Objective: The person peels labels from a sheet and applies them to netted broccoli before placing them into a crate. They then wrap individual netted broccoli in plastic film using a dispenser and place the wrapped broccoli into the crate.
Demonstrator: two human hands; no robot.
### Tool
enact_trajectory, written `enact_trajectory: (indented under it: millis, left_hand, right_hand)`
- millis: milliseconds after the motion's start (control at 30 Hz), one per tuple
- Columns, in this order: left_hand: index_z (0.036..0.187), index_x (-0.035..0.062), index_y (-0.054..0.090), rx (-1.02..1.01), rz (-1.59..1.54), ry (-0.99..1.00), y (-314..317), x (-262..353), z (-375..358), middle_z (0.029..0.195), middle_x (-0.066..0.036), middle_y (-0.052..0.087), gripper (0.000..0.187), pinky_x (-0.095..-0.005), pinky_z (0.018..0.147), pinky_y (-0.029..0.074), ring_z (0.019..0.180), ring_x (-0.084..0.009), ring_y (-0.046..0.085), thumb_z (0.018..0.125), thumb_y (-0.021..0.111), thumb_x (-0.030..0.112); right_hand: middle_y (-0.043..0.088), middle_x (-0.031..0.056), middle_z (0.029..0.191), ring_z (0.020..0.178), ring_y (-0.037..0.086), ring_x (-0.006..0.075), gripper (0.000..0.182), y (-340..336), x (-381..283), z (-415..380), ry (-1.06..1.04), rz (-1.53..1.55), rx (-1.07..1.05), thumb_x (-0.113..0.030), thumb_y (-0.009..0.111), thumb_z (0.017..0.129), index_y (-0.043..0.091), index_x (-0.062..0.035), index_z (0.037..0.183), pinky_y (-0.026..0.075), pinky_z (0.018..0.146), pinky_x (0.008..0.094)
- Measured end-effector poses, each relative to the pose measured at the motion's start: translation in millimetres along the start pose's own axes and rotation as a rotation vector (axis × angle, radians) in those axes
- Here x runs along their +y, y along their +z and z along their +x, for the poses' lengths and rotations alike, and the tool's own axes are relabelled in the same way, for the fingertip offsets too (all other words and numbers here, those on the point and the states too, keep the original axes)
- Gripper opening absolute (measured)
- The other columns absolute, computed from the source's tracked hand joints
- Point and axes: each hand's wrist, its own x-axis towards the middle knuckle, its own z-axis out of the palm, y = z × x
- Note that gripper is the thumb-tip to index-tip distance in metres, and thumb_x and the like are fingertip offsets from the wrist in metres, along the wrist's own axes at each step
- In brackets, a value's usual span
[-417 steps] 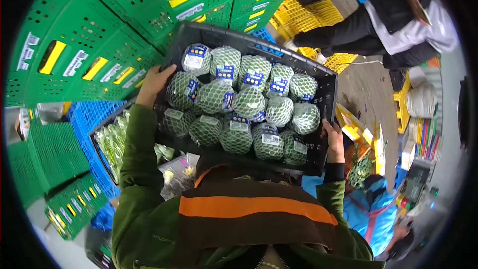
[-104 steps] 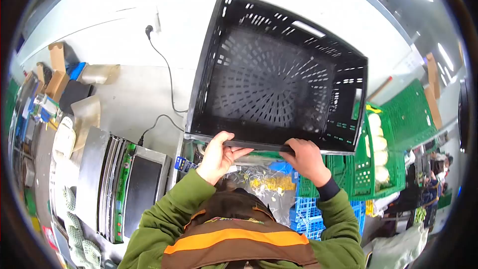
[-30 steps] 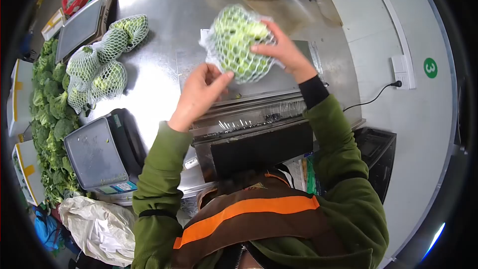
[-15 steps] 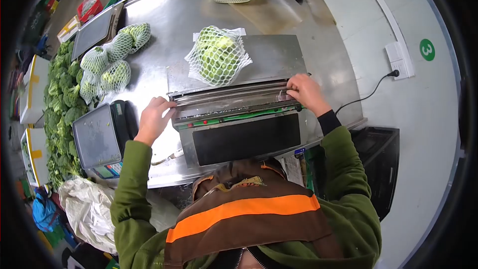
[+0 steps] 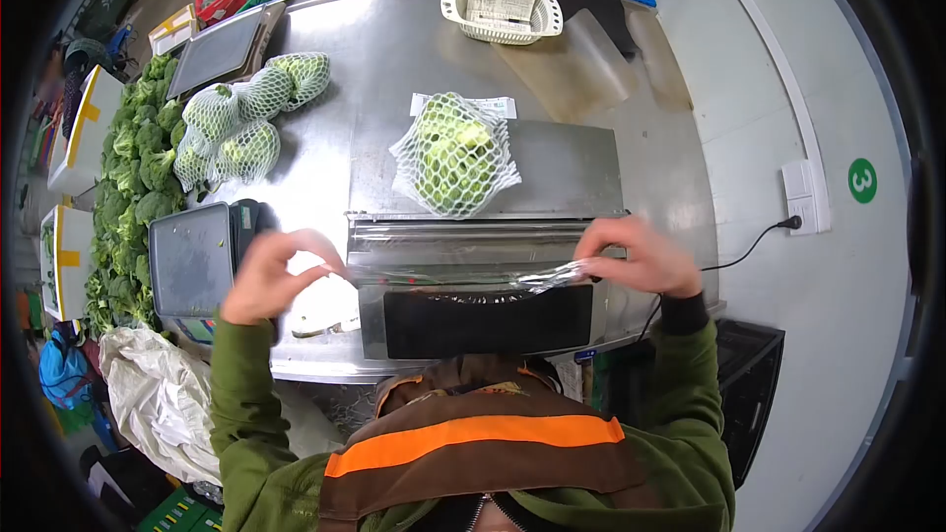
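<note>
A sheet of clear cling film stretches between my hands across the front of a film wrapping machine. My left hand, slightly blurred, pinches the film's left end by the machine's left side. At the other end my right hand has thumb and fingers closed on the film, which bunches up there. Below the sheet lies the machine's black plate. Behind the roller slot, a green vegetable head in a white foam net rests on the machine's metal top.
More netted vegetables lie to the left, beside a heap of broccoli. A scale with a grey tray stands at the left edge. A white basket sits at the back. A power cord runs from the right wall.
Both hands have come from the roller slot toward my body, drawing cling film out over the machine's front. The camera view has shifted slightly.
</note>
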Motion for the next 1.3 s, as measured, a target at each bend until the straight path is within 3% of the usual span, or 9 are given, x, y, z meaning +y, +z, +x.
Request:
enact_trajectory:
  millis: [167, 300, 367, 633, 867, 967, 1033, 1167, 1300]
  left_hand:
    - [0.091, 0.003, 0.06, 0.771, -0.095, 0.226, -34.4, -17.5, 134.3, 0.078, -0.005, 0.064, 0.008, -0.0258, 0.065, 0.048, 0.074, -0.0127, 0.06, 0.095, 0.054, 0.007]
    - [0.105, 0.0052, 0.06, 0.516, 0.964, -0.062, 3.6, -150.0, 186.2, 0.101, -0.012, 0.067, 0.017, -0.0395, 0.078, 0.051, 0.088, -0.0277, 0.064, 0.089, 0.055, 0.003]
    - [0.127, 0.0112, 0.056, 0.349, 0.918, 0.29, 20.1, -150.7, 172.3, 0.13, -0.017, 0.057, 0.046, -0.045, 0.096, 0.047, 0.116, -0.0357, 0.056, 0.082, 0.054, -0.001]
    - [0.145, 0.0111, 0.043, -0.105, 0.564, 0.496, 32.8, -81.3, 152.2, 0.145, -0.019, 0.046, 0.085, -0.04, 0.109, 0.04, 0.134, -0.0338, 0.046, 0.067, 0.074, -0.001]
    - [0.14, -0.0026, 0.041, -0.252, -0.216, -0.085, 118.5, -55.5, 35.7, 0.13, -0.016, 0.06, 0.069, -0.0358, 0.101, 0.045, 0.12, -0.0237, 0.058, 0.081, 0.074, 0.013]
    - [0.143, 0.0034, 0.041, -0.569, -0.167, -0.135, 159.7, -85.2, -27.4, 0.133, -0.011, 0.058, 0.063, -0.0365, 0.094, 0.053, 0.117, -0.0225, 0.059, 0.09, 0.07, 0.023]
    - [0.144, 0.0075, 0.04, -0.443, -0.898, -0.933, 193.2, -68.0, -60.7, 0.134, -0.009, 0.057, 0.063, -0.0369, 0.084, 0.058, 0.117, -0.0206, 0.06, 0.092, 0.068, 0.03]
    - [0.144, 0.0086, 0.041, -0.388, -0.909, -0.948, 226.2, -79.0, -113.7, 0.134, -0.012, 0.056, 0.065, -0.0395, 0.081, 0.06, 0.112, -0.0255, 0.063, 0.094, 0.064, 0.043]
    - [0.14, -0.0011, 0.039, -0.102, -1.139, -1.145, 218.3, -60.6, -156.2, 0.118, -0.02, 0.059, 0.064, -0.0402, 0.087, 0.057, 0.105, -0.0314, 0.064, 0.102, 0.04, 0.051]
  right_hand:
    - [0.063, 0.0031, 0.081, 0.076, 0.063, 0.0112, 0.009, -57.7, 28.9, 143.5, -0.24, 0.332, 0.619, -0.011, 0.059, 0.097, 0.06, -0.0038, 0.091, 0.051, 0.068, 0.0272]
    - [0.068, 0.0081, 0.093, 0.085, 0.066, 0.0236, 0.014, -27.2, 148.3, 201.9, 0.087, -0.519, 0.505, -0.01, 0.06, 0.091, 0.06, -0.0035, 0.103, 0.052, 0.075, 0.0363]
    - [0.06, 0.0126, 0.128, 0.112, 0.06, 0.0309, 0.046, -8.9, 145.0, 183.9, -0.334, -0.87, 0.355, -0.016, 0.065, 0.084, 0.055, -0.0024, 0.127, 0.048, 0.095, 0.0416]
    - [0.047, 0.0145, 0.144, 0.131, 0.047, 0.0326, 0.087, 19.4, 97.5, 141.2, -0.396, -0.441, 0.266, -0.031, 0.082, 0.068, 0.044, -0.0023, 0.141, 0.037, 0.111, 0.0414]
    - [0.069, 0.0162, 0.083, 0.084, 0.067, 0.0261, 0.059, 98.5, 35.7, 12.0, 0.147, 0.003, 0.298, -0.042, 0.078, 0.08, 0.06, 0.0016, 0.116, 0.051, 0.077, 0.0358]
    - [0.065, 0.0053, 0.117, 0.076, 0.058, 0.016, 0.066, 165.0, 45.8, -42.7, 0.567, 0.569, 0.179, -0.056, 0.054, 0.095, 0.052, -0.0033, 0.135, 0.049, 0.069, 0.0351]
    - [0.032, 0.0056, 0.155, 0.126, 0.048, 0.0209, 0.091, 208.1, 69.2, -87.9, 0.453, 0.595, -0.001, -0.075, 0.043, 0.089, 0.026, -0.0128, 0.154, 0.051, 0.088, 0.0416]
    - [0.031, 0.0072, 0.156, 0.138, 0.038, 0.0315, 0.082, 254.3, 84.7, -117.0, 1.018, 1.292, -0.084, -0.073, 0.038, 0.092, 0.017, -0.0268, 0.156, 0.047, 0.095, 0.0564]
    - [0.049, 0.0118, 0.142, 0.111, 0.063, 0.0272, 0.075, 278.6, 74.0, -168.1, 0.893, 1.332, -0.037, -0.068, 0.032, 0.097, 0.028, -0.0169, 0.152, 0.058, 0.08, 0.0382]
